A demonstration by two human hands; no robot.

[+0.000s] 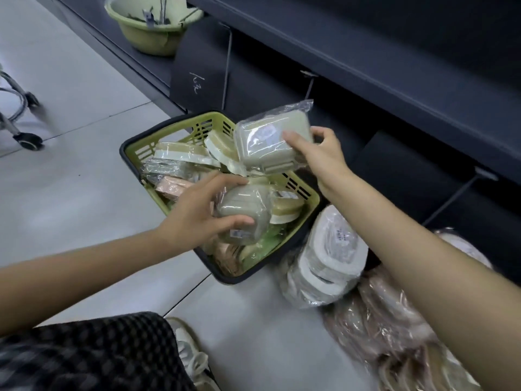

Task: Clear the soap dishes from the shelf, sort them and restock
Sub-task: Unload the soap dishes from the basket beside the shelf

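Both grey dishes (270, 145) (242, 213) held flat-side up, long axes diag

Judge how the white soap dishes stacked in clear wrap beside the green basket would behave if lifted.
The white wrapped stack already leans on the grey floor, so it would probably slump. Its glossy film looks slippery. The dishes themselves seem rigid.

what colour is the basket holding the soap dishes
Olive green with a dark rim, the basket shows best in the head view.

Basket on the floor before the shelf
Wrapped soap dishes (180, 159) lie in the basket (134, 153); a stack (327, 258) stands at its 4 o'clock, a basin (152, 26) at 11 o'clock.
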